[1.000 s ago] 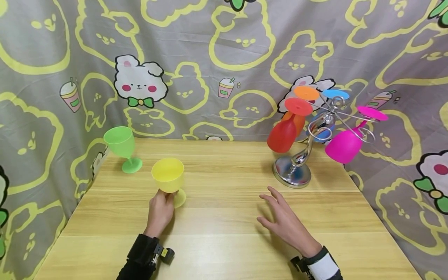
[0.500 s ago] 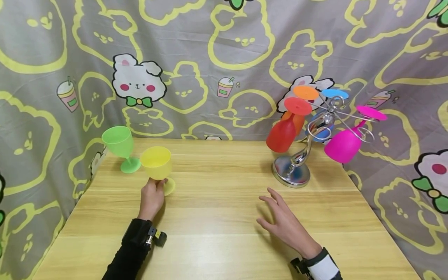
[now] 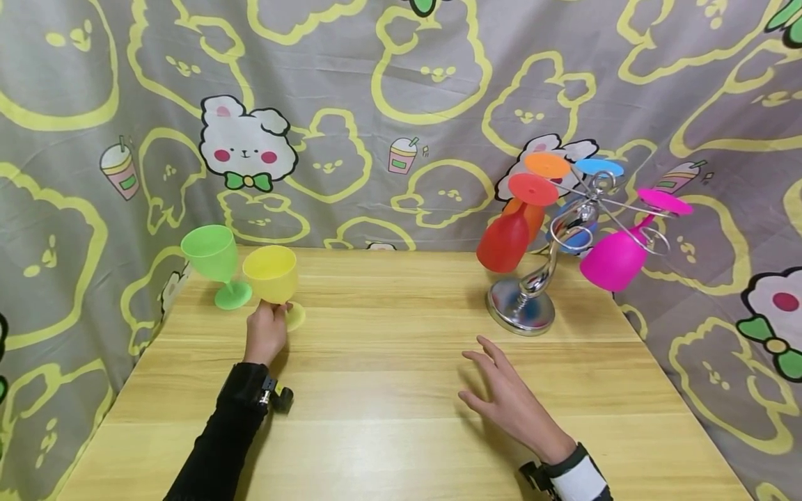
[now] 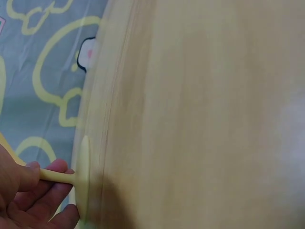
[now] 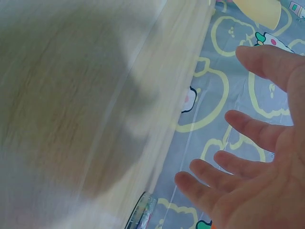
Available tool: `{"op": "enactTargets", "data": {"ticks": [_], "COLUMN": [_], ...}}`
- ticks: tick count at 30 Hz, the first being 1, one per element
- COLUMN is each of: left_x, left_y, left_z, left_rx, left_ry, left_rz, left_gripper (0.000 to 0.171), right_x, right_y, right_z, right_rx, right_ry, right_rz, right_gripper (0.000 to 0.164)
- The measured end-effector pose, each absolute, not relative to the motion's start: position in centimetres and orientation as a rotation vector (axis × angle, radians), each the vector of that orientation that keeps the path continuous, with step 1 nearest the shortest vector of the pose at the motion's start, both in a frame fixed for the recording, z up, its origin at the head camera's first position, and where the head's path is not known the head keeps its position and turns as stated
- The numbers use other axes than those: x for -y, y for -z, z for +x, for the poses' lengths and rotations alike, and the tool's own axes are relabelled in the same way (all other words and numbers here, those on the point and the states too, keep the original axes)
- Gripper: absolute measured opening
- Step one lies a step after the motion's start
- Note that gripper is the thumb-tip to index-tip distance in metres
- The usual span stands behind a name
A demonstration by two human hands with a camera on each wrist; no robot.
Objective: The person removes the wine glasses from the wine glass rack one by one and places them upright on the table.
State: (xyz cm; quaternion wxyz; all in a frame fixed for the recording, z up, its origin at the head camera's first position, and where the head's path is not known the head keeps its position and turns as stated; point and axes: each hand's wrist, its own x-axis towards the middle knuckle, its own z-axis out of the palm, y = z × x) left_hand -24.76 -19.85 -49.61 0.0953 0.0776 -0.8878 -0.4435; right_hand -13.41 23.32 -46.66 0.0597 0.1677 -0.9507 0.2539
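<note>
Head view: left hand point(image 3: 266, 332) pinches stem of yellow goblet point(image 3: 271, 273), just beside green goblet point(image 3: 211, 254), far-left on table point(image 3: 401, 390). Keep upright, avoid bumping neighbour. Right hand point(image 3: 510, 400) fingers spread, idle.

Left wrist view: fingers point(image 4: 52, 168) curl round stem; foot point(image 4: 84, 179) at table surface, contact unclear.

Right wrist view: fingers point(image 5: 259, 130) splayed, holding nothing.

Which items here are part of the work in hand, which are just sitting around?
In hand:
- yellow plastic goblet, stem gripped by left hand
- green plastic goblet right beside it

Lying about:
- chrome hanging rack holding red, orange, blue, pink goblets
- right hand, open over wooden table
</note>
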Motion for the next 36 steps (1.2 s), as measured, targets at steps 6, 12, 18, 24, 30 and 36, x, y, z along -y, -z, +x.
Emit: {"op": "enactTargets", "data": {"ticks": [6, 12, 18, 24, 30, 36], "left_x": [20.5, 21.0, 21.7, 22.6, 23.0, 22.9], "left_y": [49.9, 49.9, 50.0, 50.0, 50.1, 50.0], "left_z": [-26.0, -27.4, -28.5, -29.2, -29.7, -30.2], "left_rx": [2.617, 2.608, 2.622, 2.636, 2.642, 2.631], "left_ry": [1.302, 1.332, 1.331, 1.338, 1.360, 1.363], "left_rz": [0.226, 0.217, 0.229, 0.251, 0.267, 0.282], "left_gripper": [0.025, 0.027, 0.026, 0.029, 0.031, 0.031], "right_x": [-23.2, -23.2, -23.2, -23.2, -23.3, -23.3], "right_y": [46.5, 46.5, 46.5, 46.6, 46.7, 46.8], "right_z": [-13.4, -13.2, -13.0, -12.7, -12.6, -12.7], "right_rx": [2.877, 2.876, 2.886, 2.902, 2.919, 2.913], "right_ry": [-0.779, -0.791, -0.785, -0.791, -0.792, -0.782], "right_rz": [0.507, 0.508, 0.497, 0.489, 0.485, 0.487], "right_gripper": [0.063, 0.062, 0.062, 0.061, 0.061, 0.061]}}
